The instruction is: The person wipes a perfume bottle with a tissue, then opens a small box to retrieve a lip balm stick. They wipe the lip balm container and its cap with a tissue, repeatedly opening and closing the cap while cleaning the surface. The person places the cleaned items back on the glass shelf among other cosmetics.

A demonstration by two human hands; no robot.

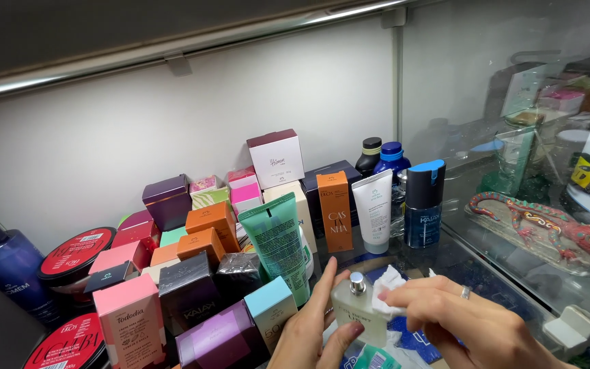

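Note:
My left hand point(312, 328) grips a small pale glass perfume bottle point(360, 314) with a silver spray top, held upright low in the middle of the view. My right hand point(459, 321), with a ring on one finger, presses a crumpled white tissue point(387, 287) against the bottle's right side. Both hands are over a glass shelf point(459, 263).
Several coloured boxes point(192, 273) crowd the shelf's left and middle, with a green tube point(278, 242), a white tube point(375, 208), an orange box point(336, 208) and dark blue bottles point(423, 201) behind. Red round tins point(76, 256) lie far left. A glass side wall point(513, 137) shows a colourful lizard figure point(548, 222) beyond.

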